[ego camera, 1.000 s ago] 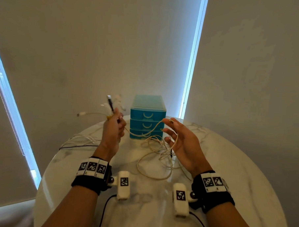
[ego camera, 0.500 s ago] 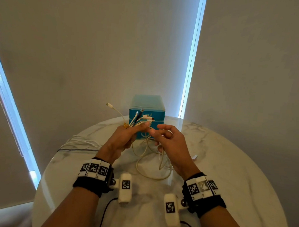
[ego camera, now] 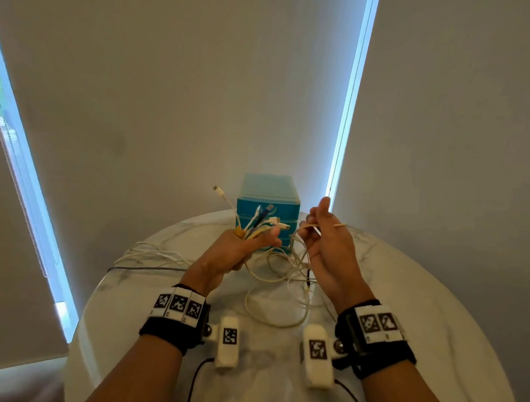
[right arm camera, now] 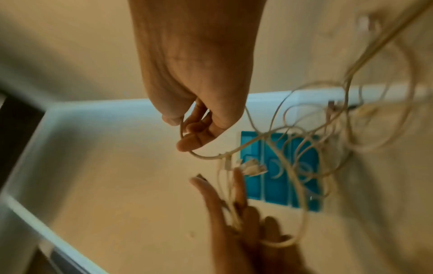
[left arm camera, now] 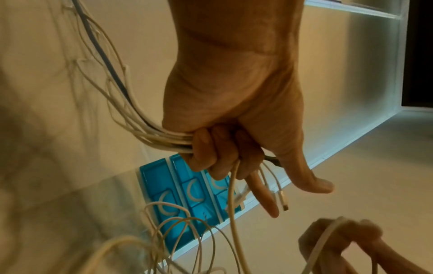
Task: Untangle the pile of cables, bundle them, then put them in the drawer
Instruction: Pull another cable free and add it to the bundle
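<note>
White and cream cables (ego camera: 258, 228) are gathered in the left hand (ego camera: 240, 248), whose fingers (left arm camera: 206, 148) are curled tight around the bundle; the thumb and one finger stick out straight. The plug ends fan out above this grip, among them one dark plug and one small yellow piece. From the bottom of the fist the cords run down and to the left over the table (ego camera: 435, 299).

The right hand (ego camera: 328, 243) is raised just beside the left one, a little apart from it. Its fingers (right arm camera: 194, 129) are bent around a single cream cable (right arm camera: 206, 157), which loops under them and goes back into the tangle. How firm this hold is, I cannot tell, because the wrist view is blurred.

Between and below the two hands, loose loops of cable (ego camera: 280, 298) lie on the white marble table. More thin cords and one dark cord (ego camera: 146, 258) lie flat on the left part of it.

Behind the hands, near the far edge of the table, stands a small blue drawer unit (ego camera: 270, 198) with three drawers, all closed.
</note>
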Demonstrator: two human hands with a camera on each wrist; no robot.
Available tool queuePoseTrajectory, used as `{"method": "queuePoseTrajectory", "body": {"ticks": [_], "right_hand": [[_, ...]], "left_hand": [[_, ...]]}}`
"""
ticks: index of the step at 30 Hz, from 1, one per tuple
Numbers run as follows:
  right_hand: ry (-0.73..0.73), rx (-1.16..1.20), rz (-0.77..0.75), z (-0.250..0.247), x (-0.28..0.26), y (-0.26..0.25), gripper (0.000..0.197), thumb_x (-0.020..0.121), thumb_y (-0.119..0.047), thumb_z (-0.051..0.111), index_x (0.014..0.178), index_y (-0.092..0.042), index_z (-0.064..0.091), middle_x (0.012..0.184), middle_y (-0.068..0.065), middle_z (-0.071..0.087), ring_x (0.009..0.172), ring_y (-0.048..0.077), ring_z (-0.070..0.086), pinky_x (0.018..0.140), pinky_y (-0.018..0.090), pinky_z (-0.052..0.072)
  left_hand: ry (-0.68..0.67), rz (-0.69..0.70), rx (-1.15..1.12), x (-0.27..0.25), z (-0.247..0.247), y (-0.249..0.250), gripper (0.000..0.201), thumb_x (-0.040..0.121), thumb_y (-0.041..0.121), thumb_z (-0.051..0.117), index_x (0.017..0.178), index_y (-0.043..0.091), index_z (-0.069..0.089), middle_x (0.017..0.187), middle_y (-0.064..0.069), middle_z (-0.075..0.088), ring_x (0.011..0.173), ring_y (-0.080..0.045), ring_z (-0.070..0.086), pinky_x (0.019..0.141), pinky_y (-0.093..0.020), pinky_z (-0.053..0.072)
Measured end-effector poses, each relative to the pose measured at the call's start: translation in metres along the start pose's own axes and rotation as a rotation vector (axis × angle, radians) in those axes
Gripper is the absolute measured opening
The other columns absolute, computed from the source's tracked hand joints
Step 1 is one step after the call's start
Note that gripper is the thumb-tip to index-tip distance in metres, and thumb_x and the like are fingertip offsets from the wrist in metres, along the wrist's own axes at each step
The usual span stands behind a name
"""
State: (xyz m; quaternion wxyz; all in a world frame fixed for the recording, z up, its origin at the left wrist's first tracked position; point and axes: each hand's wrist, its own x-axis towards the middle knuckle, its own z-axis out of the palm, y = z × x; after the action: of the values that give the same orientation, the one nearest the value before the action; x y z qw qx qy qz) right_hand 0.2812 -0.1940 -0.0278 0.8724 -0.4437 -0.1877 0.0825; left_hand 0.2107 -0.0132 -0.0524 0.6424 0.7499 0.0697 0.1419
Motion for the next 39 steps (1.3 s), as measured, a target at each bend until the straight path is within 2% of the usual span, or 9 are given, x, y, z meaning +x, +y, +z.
{"method": "queuePoseTrajectory", "body": {"ticks": [4, 10, 16, 19, 23, 25, 29, 33, 39], "right_hand": [[-0.005, 0.111, 0.064, 0.025, 0.017, -0.018, 0.035, 0.105, -0.039, 0.062, 0.103, -0.004, 0.064, 0.079, 0.000, 0.065, 0.072, 0.007, 0.069, 0.084, 0.025, 0.064], [-0.020, 0.256, 0.230, 0.041, 0.027, -0.016, 0.031, 0.100, -0.036, 0.070, 0.098, -0.005, 0.064, 0.083, 0.007, 0.064, 0.074, 0.011, 0.072, 0.070, 0.022, 0.063], [0.033, 0.284, 0.291, 0.047, 0.037, -0.011, 0.029, 0.097, -0.032, 0.075, 0.098, -0.006, 0.062, 0.085, 0.007, 0.059, 0.072, 0.011, 0.072, 0.071, 0.022, 0.064], [0.005, 0.260, 0.316, 0.048, 0.040, -0.010, 0.045, 0.093, -0.039, 0.078, 0.117, -0.004, 0.063, 0.097, 0.008, 0.056, 0.079, 0.010, 0.066, 0.071, 0.022, 0.064], [-0.221, -0.048, 0.454, 0.032, 0.027, -0.012, 0.046, 0.092, -0.057, 0.076, 0.103, -0.015, 0.063, 0.073, -0.004, 0.035, 0.061, 0.008, 0.032, 0.047, 0.017, 0.039], [-0.292, -0.240, 0.449, 0.020, 0.018, -0.011, 0.037, 0.097, -0.049, 0.076, 0.105, -0.014, 0.064, 0.071, -0.005, 0.027, 0.057, 0.009, 0.022, 0.042, 0.019, 0.028], [-0.226, -0.619, 0.343, 0.003, 0.008, -0.004, 0.028, 0.095, -0.032, 0.081, 0.110, -0.012, 0.069, 0.062, -0.006, 0.045, 0.051, 0.010, 0.032, 0.044, 0.022, 0.030], [-0.251, -0.910, 0.334, 0.008, 0.006, 0.016, 0.034, 0.095, -0.034, 0.082, 0.126, -0.030, 0.069, 0.078, -0.002, 0.063, 0.055, 0.008, 0.047, 0.047, 0.020, 0.038], [-0.360, -0.901, 0.335, 0.024, 0.005, 0.037, 0.027, 0.105, -0.041, 0.066, 0.122, -0.021, 0.075, 0.081, -0.001, 0.069, 0.052, 0.008, 0.048, 0.047, 0.020, 0.038]], "left_hand": [[0.062, 0.037, -0.053, 0.002, 0.000, 0.004, 0.029, 0.088, 0.053, 0.083, 0.097, 0.025, 0.083, 0.053, 0.018, 0.053, 0.053, -0.006, 0.028, 0.050, -0.023, 0.025], [0.147, 0.090, -0.132, 0.000, -0.004, 0.009, 0.033, 0.080, 0.049, 0.088, 0.107, 0.030, 0.086, 0.071, 0.013, 0.071, 0.049, 0.000, 0.041, 0.054, -0.023, 0.030], [0.212, 0.132, -0.237, -0.003, 0.002, 0.014, 0.026, 0.084, 0.032, 0.089, 0.103, 0.015, 0.086, 0.074, 0.011, 0.077, 0.046, 0.006, 0.052, 0.047, -0.010, 0.037], [0.248, 0.140, -0.315, -0.010, 0.006, 0.022, 0.022, 0.089, 0.019, 0.086, 0.104, 0.004, 0.083, 0.058, 0.014, 0.068, 0.045, 0.007, 0.056, 0.046, -0.006, 0.040], [0.375, 0.109, -0.503, -0.006, -0.007, 0.024, 0.018, 0.089, 0.028, 0.086, 0.101, 0.015, 0.082, 0.049, 0.014, 0.050, 0.040, -0.001, 0.042, 0.039, -0.014, 0.033], [0.445, 0.056, -0.594, 0.002, -0.018, 0.019, 0.020, 0.082, 0.040, 0.092, 0.089, 0.025, 0.081, 0.055, 0.010, 0.042, 0.045, -0.007, 0.031, 0.042, -0.020, 0.026], [0.467, 0.033, -0.783, 0.008, -0.032, 0.014, 0.014, 0.084, 0.031, 0.090, 0.078, 0.027, 0.078, 0.052, 0.012, 0.034, 0.043, -0.005, 0.023, 0.040, -0.020, 0.020], [0.450, 0.041, -0.832, 0.012, -0.036, 0.009, 0.021, 0.085, 0.029, 0.089, 0.080, 0.029, 0.069, 0.052, 0.012, 0.031, 0.042, -0.005, 0.021, 0.038, -0.021, 0.019], [0.461, 0.034, -0.885, 0.015, -0.043, 0.005, 0.029, 0.084, 0.029, 0.090, 0.066, 0.030, 0.068, 0.055, 0.011, 0.027, 0.044, -0.006, 0.018, 0.037, -0.021, 0.019]]}}
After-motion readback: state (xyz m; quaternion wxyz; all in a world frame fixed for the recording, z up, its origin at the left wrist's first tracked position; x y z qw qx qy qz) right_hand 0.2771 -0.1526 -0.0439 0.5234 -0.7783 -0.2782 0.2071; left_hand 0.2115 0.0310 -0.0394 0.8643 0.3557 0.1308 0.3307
